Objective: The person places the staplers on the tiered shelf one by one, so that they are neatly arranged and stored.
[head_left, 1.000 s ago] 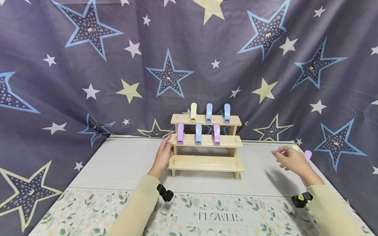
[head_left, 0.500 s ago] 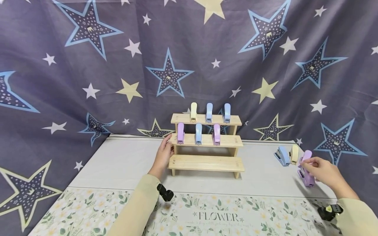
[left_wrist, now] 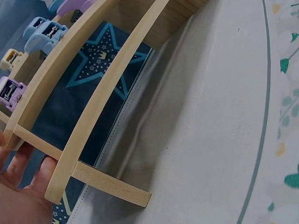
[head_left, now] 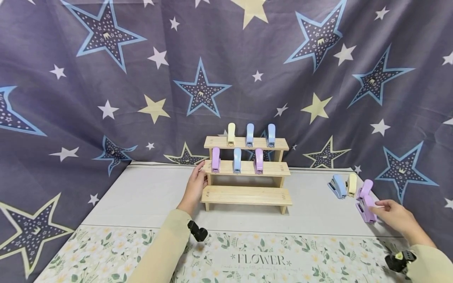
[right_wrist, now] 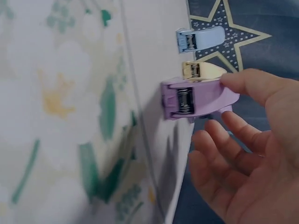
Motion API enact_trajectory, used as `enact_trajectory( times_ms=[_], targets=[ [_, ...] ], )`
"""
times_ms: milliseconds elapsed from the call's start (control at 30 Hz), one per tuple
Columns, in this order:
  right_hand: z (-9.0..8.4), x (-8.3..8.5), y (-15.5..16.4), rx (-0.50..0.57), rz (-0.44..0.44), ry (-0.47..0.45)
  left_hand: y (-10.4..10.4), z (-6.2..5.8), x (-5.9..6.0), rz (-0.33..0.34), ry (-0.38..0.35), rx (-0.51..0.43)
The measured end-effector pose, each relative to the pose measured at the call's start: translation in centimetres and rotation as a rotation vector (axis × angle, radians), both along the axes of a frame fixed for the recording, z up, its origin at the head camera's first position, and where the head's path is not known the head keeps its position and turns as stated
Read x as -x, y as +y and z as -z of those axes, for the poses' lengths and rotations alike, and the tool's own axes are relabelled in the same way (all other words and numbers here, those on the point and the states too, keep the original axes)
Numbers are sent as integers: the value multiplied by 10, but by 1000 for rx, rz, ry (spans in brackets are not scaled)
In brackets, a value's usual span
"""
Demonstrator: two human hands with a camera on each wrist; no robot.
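Note:
A three-tier wooden shelf [head_left: 246, 195] stands mid-table. Its top tier carries a yellow stapler [head_left: 231, 134] and two blue ones. The middle tier carries a purple, a blue and a purple one. My left hand [head_left: 196, 188] rests against the shelf's left side, fingers [left_wrist: 21, 179] lying along the frame [left_wrist: 100, 98]. At the far right my right hand [head_left: 393, 214] touches a purple stapler [head_left: 366, 210] lying on the table. Its thumb [right_wrist: 254, 84] sits on the stapler's [right_wrist: 198, 97] rear, and its other fingers hang loose beside it.
Behind that stapler lie another purple one [head_left: 365, 188], a yellow one [head_left: 352, 184] and a blue one [head_left: 337, 186], close to the table's right edge. A star-patterned cloth [head_left: 106, 98] hangs behind. A floral mat [head_left: 262, 259] covers the near table.
My right hand swept from above the right-hand staplers outward and down, and now touches the lying purple one. The left hand and the shelf have not moved.

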State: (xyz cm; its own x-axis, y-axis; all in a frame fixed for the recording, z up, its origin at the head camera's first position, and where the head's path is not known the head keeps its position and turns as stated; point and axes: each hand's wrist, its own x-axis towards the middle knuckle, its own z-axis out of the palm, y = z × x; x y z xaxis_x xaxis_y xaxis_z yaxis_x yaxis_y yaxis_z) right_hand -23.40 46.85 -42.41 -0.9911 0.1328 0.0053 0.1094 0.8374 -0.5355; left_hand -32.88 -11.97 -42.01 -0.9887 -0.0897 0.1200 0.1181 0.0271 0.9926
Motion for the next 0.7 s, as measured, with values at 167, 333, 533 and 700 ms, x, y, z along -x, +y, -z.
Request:
enact_trajectory(
  times_ms=[167, 333, 533, 700],
  targets=[
    [8, 0, -1, 139, 8, -90, 0, -1, -1, -4, 2, -2],
    [11, 2, -1, 236, 37, -166, 0, -1, -2, -4, 5, -4],
    [14, 1, 0, 283, 53, -175, 0, 0, -2, 0, 5, -2],
    [15, 0, 0, 306, 57, -163, 0, 0, -1, 1, 10, 0]
  ],
)
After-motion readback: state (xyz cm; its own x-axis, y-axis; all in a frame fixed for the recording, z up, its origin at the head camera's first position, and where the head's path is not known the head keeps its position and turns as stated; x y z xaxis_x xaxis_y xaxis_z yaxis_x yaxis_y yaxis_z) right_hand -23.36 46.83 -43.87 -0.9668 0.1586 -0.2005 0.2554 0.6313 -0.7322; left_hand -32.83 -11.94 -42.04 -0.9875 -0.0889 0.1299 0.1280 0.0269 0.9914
